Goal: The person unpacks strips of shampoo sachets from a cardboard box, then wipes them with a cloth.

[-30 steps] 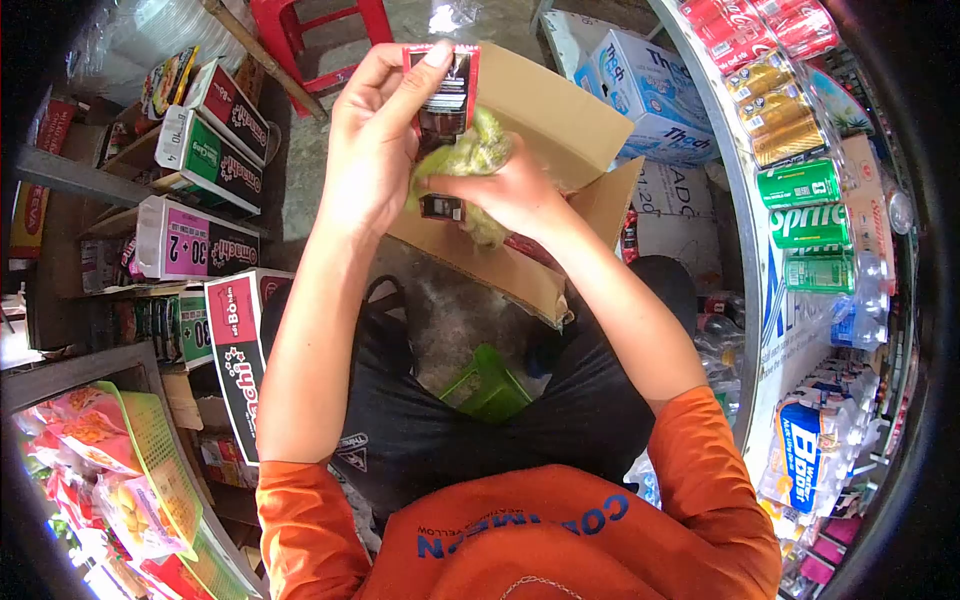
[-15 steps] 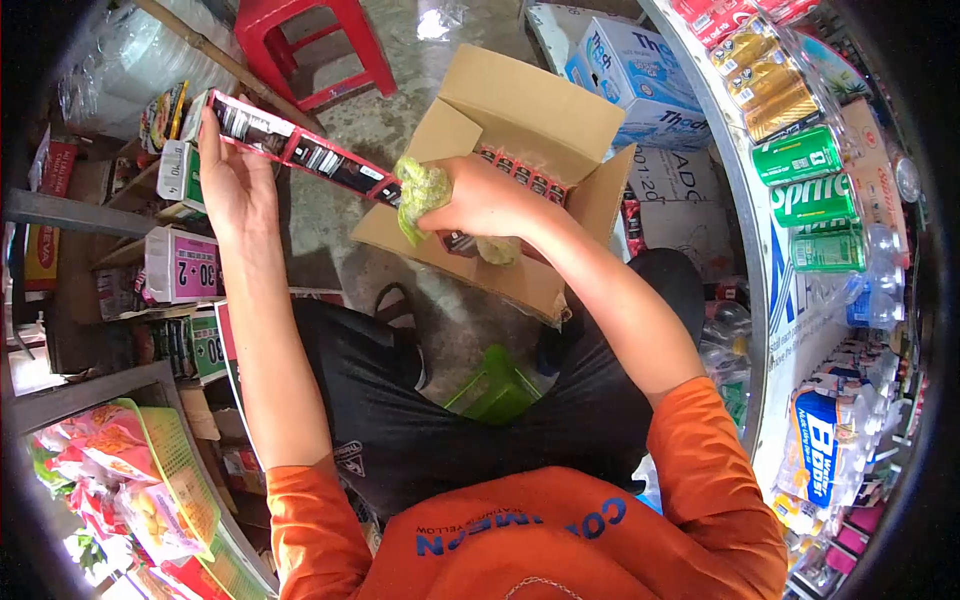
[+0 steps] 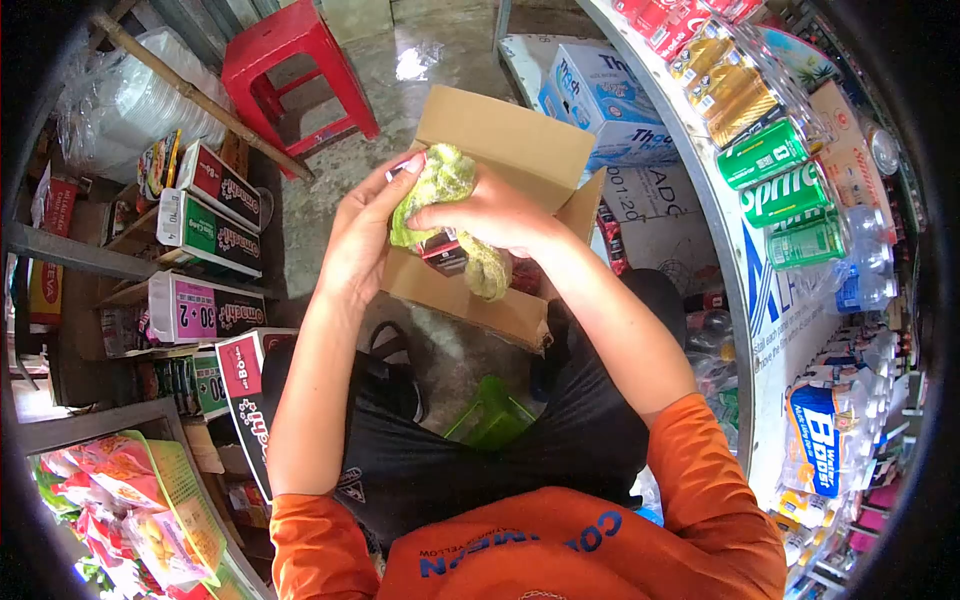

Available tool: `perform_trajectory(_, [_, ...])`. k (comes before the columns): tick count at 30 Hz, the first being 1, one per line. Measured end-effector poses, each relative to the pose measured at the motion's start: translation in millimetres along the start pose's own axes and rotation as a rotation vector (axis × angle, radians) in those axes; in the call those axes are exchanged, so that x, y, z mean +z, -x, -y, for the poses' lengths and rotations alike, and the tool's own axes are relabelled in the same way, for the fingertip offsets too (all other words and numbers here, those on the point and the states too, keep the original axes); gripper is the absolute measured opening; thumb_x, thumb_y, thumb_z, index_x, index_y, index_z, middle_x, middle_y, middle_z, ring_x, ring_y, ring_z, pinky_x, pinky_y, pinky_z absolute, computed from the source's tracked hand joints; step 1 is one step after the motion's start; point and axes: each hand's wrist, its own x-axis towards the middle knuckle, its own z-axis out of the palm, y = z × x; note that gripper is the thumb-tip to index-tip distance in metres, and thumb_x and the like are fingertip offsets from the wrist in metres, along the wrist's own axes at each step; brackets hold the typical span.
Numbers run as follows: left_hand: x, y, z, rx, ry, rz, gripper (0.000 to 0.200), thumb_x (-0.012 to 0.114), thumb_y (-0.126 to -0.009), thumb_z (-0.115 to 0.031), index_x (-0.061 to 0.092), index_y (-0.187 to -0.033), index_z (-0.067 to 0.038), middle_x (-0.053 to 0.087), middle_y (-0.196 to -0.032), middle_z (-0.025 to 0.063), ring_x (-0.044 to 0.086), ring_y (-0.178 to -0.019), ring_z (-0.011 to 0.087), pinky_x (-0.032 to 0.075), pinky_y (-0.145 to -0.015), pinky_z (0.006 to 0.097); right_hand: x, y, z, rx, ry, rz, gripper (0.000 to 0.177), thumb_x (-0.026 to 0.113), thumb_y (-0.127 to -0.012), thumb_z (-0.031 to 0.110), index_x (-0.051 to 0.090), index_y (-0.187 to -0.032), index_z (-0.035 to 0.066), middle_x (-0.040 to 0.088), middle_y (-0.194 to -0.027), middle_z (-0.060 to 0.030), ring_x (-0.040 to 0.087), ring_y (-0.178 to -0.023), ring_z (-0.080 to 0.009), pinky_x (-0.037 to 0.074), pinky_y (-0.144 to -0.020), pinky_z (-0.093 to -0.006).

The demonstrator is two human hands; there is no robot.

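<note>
One green cloth (image 3: 450, 172) is squeezed in the right hand (image 3: 503, 213) at twelve o'clock; sachets (image 3: 446, 254) seem pinched by the left hand (image 3: 362, 222). Wiping seems underway; steady pulling is needed.

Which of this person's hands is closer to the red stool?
Left. The left hand is below and to the right of the red stool in the picture; the right hand, gripping a green cloth, is farther right.

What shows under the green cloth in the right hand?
Part of a dark, red-edged packet shows beneath the green cloth. The rest is covered by the cloth and the right hand, so its full extent cannot be seen.
</note>
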Motion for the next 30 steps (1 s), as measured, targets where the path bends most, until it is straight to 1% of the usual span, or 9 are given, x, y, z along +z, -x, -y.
perform_trajectory(3, [-10,-8,-1,0.141,0.01,-0.069,0.043,0.072,-0.097,-0.016,0.062,-0.136,-0.001,0.074,-0.115,0.0101,0.069,-0.101,0.0137,0.055,-0.091,0.0292,1,-2,-5,-0.001,0.087,0.041,0.037,0.08,-0.082,0.009,0.064,-0.115,0.002,0.071,-0.103,-0.0056,0.066,-0.09,-0.013,0.054,-0.083,-0.0314])
perform_trajectory(6, [-15,-14,1,0.268,-0.016,-0.183,0.039,0.074,-0.095,-0.011,0.065,-0.132,-0.001,0.075,-0.108,0.0092,0.069,-0.094,0.0117,0.055,-0.086,0.0271,10,-2,-12,0.165,-0.185,0.127,0.04,0.08,-0.08,0.004,0.064,-0.117,0.001,0.072,-0.103,-0.0036,0.068,-0.093,-0.013,0.056,-0.085,-0.0307])
perform_trajectory(8, [-22,-18,-8,0.407,-0.015,-0.304,0.034,0.073,-0.094,-0.008,0.069,-0.127,0.0,0.075,-0.109,0.0088,0.069,-0.093,0.0116,0.054,-0.084,0.026,19,-9,-33,0.072,-0.117,0.222,0.044,0.08,-0.082,0.001,0.062,-0.123,0.002,0.073,-0.111,-0.0054,0.069,-0.1,-0.0138,0.056,-0.089,-0.0301])
perform_trajectory(16, [-101,-27,-51,0.624,0.19,-0.501,0.042,0.068,-0.096,-0.003,0.058,-0.136,0.006,0.07,-0.123,0.0187,0.068,-0.111,0.0219,0.055,-0.097,0.0343,34,0,-27,0.21,0.156,0.445,0.038,0.08,-0.08,0.006,0.067,-0.114,-0.001,0.074,-0.106,-0.0078,0.068,-0.095,-0.0152,0.054,-0.087,-0.0305])
perform_trajectory(19, [-118,-31,-47,0.475,0.212,-0.396,0.03,0.064,-0.102,-0.018,0.063,-0.126,0.001,0.07,-0.124,0.0147,0.069,-0.111,0.0219,0.056,-0.094,0.0325,27,4,-9,0.198,0.139,0.447,0.041,0.081,-0.08,0.007,0.067,-0.119,0.0,0.074,-0.109,-0.0086,0.068,-0.098,-0.0142,0.054,-0.089,-0.0306])
perform_trajectory(21, [-118,-27,-40,0.21,0.299,-0.184,0.033,0.063,-0.103,-0.03,0.065,-0.122,-0.003,0.07,-0.125,0.0137,0.068,-0.113,0.0233,0.055,-0.097,0.0338,23,6,-6,0.111,-0.089,0.174,0.034,0.084,-0.078,0.013,0.073,-0.109,0.005,0.076,-0.102,-0.0077,0.069,-0.092,-0.0158,0.054,-0.086,-0.0323])
perform_trajectory(22, [-94,-21,-37,0.027,0.549,-0.076,0.053,0.064,-0.102,-0.039,0.058,-0.134,0.003,0.068,-0.127,0.0166,0.064,-0.12,0.0271,0.05,-0.105,0.0413,17,3,-2,0.096,-0.107,0.145,0.031,0.083,-0.079,0.013,0.072,-0.107,0.005,0.076,-0.1,-0.006,0.069,-0.092,-0.0139,0.054,-0.085,-0.0311])
perform_trajectory(25, [-51,-13,-16,-0.307,0.361,0.177,0.067,0.053,-0.103,-0.055,0.056,-0.137,0.003,0.067,-0.131,0.0165,0.062,-0.123,0.0279,0.045,-0.11,0.0447,2,-2,9,0.166,-0.131,0.047,0.042,0.082,-0.081,0.009,0.064,-0.119,0.003,0.073,-0.106,-0.0062,0.068,-0.098,-0.0145,0.054,-0.085,-0.0309])
perform_trajectory(30, [0,3,4,-0.19,0.102,-0.006,0.044,0.051,-0.109,-0.038,0.06,-0.136,-0.005,0.068,-0.129,0.0101,0.066,-0.116,0.0209,0.052,-0.1,0.0385,-1,-1,4,0.159,-0.067,0.081,0.038,0.083,-0.081,0.009,0.067,-0.115,0.003,0.074,-0.106,-0.0072,0.068,-0.098,-0.0148,0.053,-0.088,-0.0318])
